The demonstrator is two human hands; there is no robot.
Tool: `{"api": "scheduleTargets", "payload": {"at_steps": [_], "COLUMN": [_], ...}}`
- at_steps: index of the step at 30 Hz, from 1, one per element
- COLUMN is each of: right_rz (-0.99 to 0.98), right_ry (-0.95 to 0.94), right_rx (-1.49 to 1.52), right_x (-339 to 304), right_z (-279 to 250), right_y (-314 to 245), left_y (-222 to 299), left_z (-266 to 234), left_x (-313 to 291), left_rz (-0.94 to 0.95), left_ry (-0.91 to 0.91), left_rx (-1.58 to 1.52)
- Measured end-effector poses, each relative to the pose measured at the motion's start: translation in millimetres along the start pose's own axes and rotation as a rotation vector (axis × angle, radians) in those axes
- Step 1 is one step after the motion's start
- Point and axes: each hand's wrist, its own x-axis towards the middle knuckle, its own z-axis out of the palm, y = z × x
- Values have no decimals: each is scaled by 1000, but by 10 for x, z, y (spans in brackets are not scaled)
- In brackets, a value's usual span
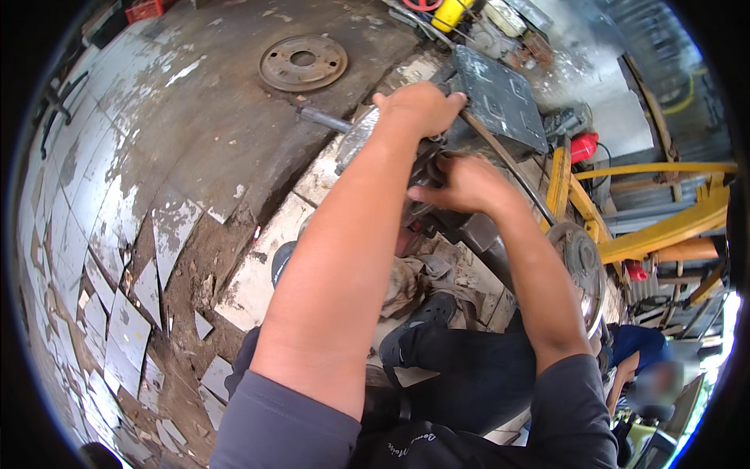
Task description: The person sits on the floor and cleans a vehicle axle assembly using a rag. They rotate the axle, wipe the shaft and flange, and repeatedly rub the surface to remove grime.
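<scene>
My left hand is closed over the far end of a greasy metal assembly; its fingertips are hidden, so what it grips does not show. Nearer to me, my right hand is curled with thumb and fingers around a dark metal part of that assembly. A thick grey axle tube runs from there toward a round rusty hub at the right. Left of my left wrist are a shiny metal piece and a short rod. A long thin bar slants past my right hand.
A rusty round plate lies on the stained floor. Broken tiles cover the left side. A dark rectangular panel and yellow beams stand at the right. A crumpled rag is by my feet. Another person is at the lower right.
</scene>
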Motion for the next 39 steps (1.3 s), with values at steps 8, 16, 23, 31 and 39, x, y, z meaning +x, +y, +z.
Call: {"api": "scheduleTargets", "payload": {"at_steps": [8,16,23,31,39], "right_rz": [58,115,207,94,19], "right_ry": [183,150,21,16,38], "right_rx": [-185,-282,-277,-236,-195], "right_x": [-117,-47,27,-41,-74], "right_z": [257,332,267,232,207], "right_y": [-55,-177,-138,-195,-70], "left_y": [-39,-104,-78,-154,-193], "left_z": [65,103,87,-311,-391], "left_x": [39,-60,-398,-776,-1208], "left_rz": [13,216,385,-1,-46], "left_ry": [65,322,399,112,130], "left_rx": [2,-53,-33,-794,-1216]}}
